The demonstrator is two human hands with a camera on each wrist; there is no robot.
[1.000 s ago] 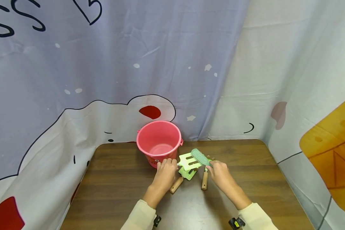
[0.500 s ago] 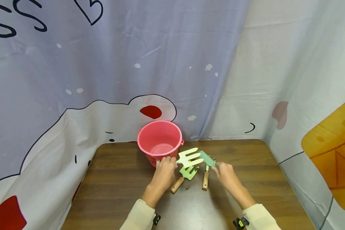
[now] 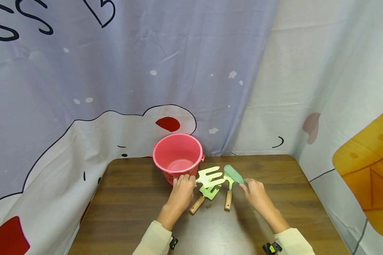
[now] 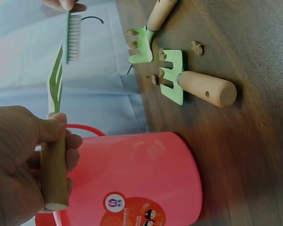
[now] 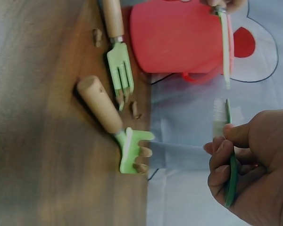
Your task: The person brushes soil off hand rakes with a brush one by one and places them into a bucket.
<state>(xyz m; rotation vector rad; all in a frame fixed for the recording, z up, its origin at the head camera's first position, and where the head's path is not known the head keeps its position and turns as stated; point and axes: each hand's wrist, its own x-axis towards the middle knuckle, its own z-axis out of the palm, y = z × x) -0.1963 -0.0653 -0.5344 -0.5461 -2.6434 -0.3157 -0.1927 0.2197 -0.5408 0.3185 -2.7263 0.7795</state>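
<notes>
My left hand [image 3: 182, 194] grips the wooden handle [image 4: 54, 174] of a light green hand fork [image 3: 208, 177], holding it above the table with its tines to the right. In my right hand [image 3: 256, 194] is a green brush [image 3: 233, 174]; the right wrist view shows thumb and fingers curled round its handle and white bristles [image 5: 219, 115]. Brush and fork tines face each other, slightly apart. Below them lie a second green fork [image 5: 120, 66] and a small green rake [image 5: 129, 149], both wooden-handled, with brown clumps on their tines.
A pink bucket [image 3: 178, 150] stands behind the left hand at the table's back edge, nothing visible inside. A loose brown clump [image 4: 197, 47] lies by the second fork's handle, another clump [image 5: 135, 110] near its tines. Printed curtains hang behind the wooden table [image 3: 134, 212].
The brush has moved right, off the held fork's tines. That fork has tilted and shifted slightly. A brown clump now shows on the table beside the lying fork's handle.
</notes>
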